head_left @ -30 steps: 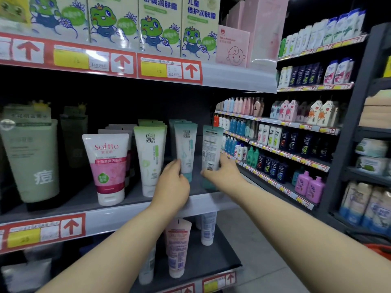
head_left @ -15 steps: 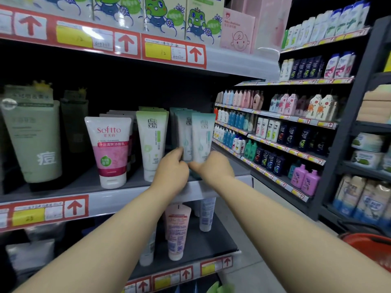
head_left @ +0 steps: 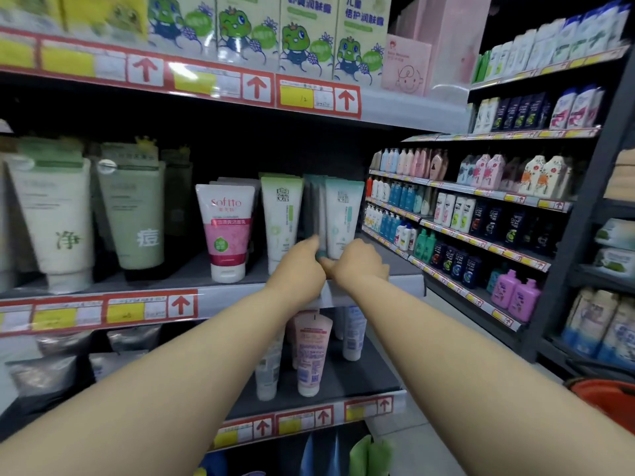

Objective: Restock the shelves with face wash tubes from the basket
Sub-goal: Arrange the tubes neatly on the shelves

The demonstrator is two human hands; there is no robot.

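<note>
Since a second ago the face wash tube (head_left: 343, 214) has turned label-forward, and my two hands have closed in together at its foot. It stands upright at the outer end of the shelf (head_left: 407, 286), just above my right hand (head_left: 360, 266), whose fingers curl round its base. My left hand (head_left: 302, 269), touching the right, pinches the teal cap of the neighbouring tube (head_left: 318, 214). Left of that hand stand a green-striped tube (head_left: 281, 218) and a pink Softto tube (head_left: 226, 231). Well below and to the right of my right hand shows the red basket (head_left: 604, 396).
</note>
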